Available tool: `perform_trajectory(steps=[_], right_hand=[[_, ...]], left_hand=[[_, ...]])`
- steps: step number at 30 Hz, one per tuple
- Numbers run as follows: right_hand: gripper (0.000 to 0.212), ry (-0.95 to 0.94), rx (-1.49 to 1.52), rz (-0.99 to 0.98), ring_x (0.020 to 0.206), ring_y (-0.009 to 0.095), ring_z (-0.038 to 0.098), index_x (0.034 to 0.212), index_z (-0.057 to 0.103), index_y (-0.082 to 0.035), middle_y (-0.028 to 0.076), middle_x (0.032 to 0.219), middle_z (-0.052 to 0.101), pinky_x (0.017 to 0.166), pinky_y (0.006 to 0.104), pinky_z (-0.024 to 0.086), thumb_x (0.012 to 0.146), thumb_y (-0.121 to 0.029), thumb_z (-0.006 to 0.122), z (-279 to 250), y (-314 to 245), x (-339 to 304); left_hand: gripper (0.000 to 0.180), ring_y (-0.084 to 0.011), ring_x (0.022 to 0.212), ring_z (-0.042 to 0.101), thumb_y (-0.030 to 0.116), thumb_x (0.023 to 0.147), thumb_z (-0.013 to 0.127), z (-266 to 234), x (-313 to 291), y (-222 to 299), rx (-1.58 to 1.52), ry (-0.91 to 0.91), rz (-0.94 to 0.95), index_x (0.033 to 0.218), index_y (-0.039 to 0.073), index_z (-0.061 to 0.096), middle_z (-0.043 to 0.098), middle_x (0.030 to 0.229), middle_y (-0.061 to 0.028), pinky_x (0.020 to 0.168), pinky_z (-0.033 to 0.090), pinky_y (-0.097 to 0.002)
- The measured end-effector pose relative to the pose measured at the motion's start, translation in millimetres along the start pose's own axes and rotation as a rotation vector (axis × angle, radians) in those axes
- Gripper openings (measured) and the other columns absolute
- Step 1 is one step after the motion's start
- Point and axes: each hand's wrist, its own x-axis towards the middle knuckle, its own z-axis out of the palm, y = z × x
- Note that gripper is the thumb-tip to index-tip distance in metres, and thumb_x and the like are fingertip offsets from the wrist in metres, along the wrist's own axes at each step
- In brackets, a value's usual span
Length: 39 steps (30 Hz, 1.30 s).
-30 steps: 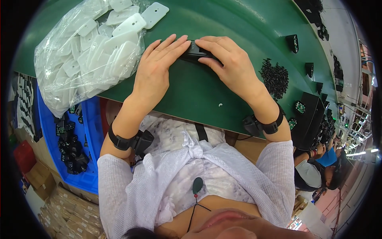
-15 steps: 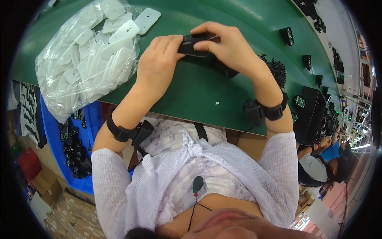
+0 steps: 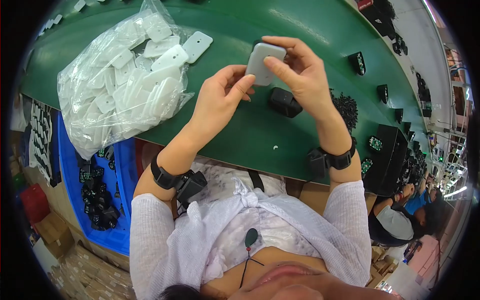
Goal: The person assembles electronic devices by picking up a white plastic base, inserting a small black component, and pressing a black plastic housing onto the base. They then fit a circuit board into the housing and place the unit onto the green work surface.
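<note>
Both my hands hold a flat device with rounded corners, its pale grey-white plate (image 3: 259,64) facing up and a black edge showing at its top. My left hand (image 3: 220,102) pinches its lower left corner between thumb and fingers. My right hand (image 3: 306,75) grips the right side, thumb pressed on the plate and fingers behind. Just below them, a black plastic housing (image 3: 285,103) lies on the green table (image 3: 225,142). To the left is a clear plastic bag (image 3: 75,95) full of white plates (image 3: 165,82). One white plate (image 3: 197,47) lies by its edge.
A heap of small black parts (image 3: 346,111) lies right of my right hand. Beyond it stand several black housings (image 3: 357,63) and a large black box (image 3: 387,157). A blue bin (image 3: 70,185) with black parts is at lower left. Another person (image 3: 392,217) sits at far right.
The piece in my hands showed black before; now its pale plate faces up. My left hand has shifted to its lower corner. The black housing below is now in fuller view.
</note>
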Motion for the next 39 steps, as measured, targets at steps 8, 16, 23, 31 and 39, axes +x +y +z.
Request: perform_trajectory(steps=[8,16,23,31,39], right_hand=[[0.031,-0.004,-0.817,-0.175,0.090,0.026,0.063,0.108,0.063,-0.003,0.015,0.098,0.065,0.081,0.0352,0.050,0.081,-0.016,0.071,-87.4,2.3,94.4],[0.035,-0.425,-0.831,0.159,0.090,0.018,0.062,0.116,0.068,-0.009,0.008,0.101,0.070,0.084,0.0318,0.048,0.083,-0.020,0.068,-158.6,23.2,167.5],[0.036,-0.179,-0.842,0.026,0.096,0.025,0.066,0.113,0.067,-0.003,0.014,0.107,0.070,0.084,0.0350,0.050,0.085,-0.026,0.068,-164.8,23.2,148.8],[0.019,0.233,-1.245,-0.228,0.069,0.027,0.059,0.098,0.059,-0.007,0.011,0.078,0.057,0.062,0.0369,0.046,0.085,-0.018,0.067,-106.0,-2.8,-34.6],[0.019,0.241,-1.286,-0.003,0.080,0.031,0.059,0.097,0.058,-0.003,0.011,0.086,0.055,0.070,0.0384,0.050,0.083,-0.010,0.067,-62.6,40.5,-111.3]], left_hand=[[0.043,-0.0271,0.107,0.054,0.030,0.076,0.075,-48.1,28.4,19.8,1.459,0.288,0.640,0.108,0.004,0.063,0.063,0.103,-0.0083,0.089,0.042,-0.0394],[0.043,-0.0219,0.089,0.054,0.043,0.073,0.073,-37.6,52.1,21.9,1.812,0.378,0.589,0.094,0.007,0.063,0.060,0.088,-0.0022,0.080,0.041,-0.0359],[0.020,-0.0228,0.094,0.055,0.023,0.081,0.071,-36.7,56.9,16.3,1.911,0.342,0.573,0.095,0.009,0.068,0.059,0.096,-0.0025,0.082,0.040,-0.0372],[0.010,-0.0217,0.077,0.059,0.005,0.082,0.069,-13.5,22.3,26.5,1.245,0.336,0.733,0.092,0.006,0.069,0.059,0.087,-0.0044,0.067,0.047,-0.0336],[0.035,-0.0100,0.066,0.060,-0.009,0.091,0.051,25.4,-19.2,9.6,0.383,0.017,0.252,0.124,0.002,0.057,0.058,0.094,-0.0064,0.055,0.047,-0.0206]])
